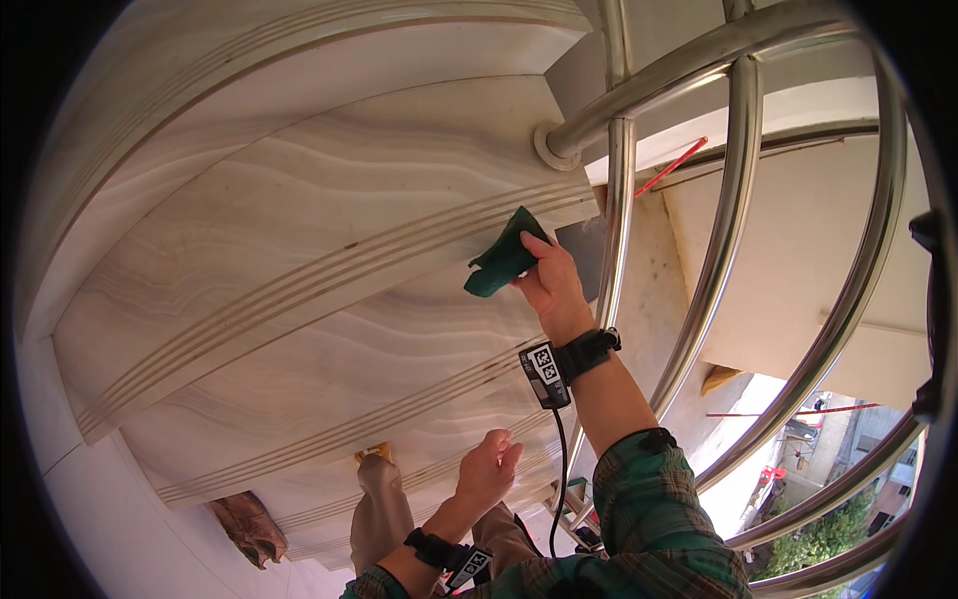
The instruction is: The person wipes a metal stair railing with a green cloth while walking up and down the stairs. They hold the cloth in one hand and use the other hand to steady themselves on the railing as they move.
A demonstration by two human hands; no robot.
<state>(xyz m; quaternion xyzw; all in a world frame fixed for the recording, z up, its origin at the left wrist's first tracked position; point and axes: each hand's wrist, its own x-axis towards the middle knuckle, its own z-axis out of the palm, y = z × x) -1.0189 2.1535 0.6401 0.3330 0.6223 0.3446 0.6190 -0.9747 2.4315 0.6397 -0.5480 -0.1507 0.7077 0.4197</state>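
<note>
My right hand (554, 284) pinches a dark green pad (503, 258), which looks like a scouring pad, between thumb and fingers. The pad is bent and sits at the front edge of a pale marble stair tread (337, 262) with several grooved lines along its nosing. Whether it touches the stone cannot be told. Lower down, near my knees, my left hand (488, 466) is loosely curled with nothing visible in it. Both wrists wear black straps with small devices; a cable (560, 479) hangs from the right one.
Stainless steel railing bars (621, 217) curve close along the right, with a drop and outdoor ground beyond them. A higher step (322, 67) rises at the top. My trouser leg (382, 502) is on lower steps. A crumpled brown object (251, 528) lies at the lower left.
</note>
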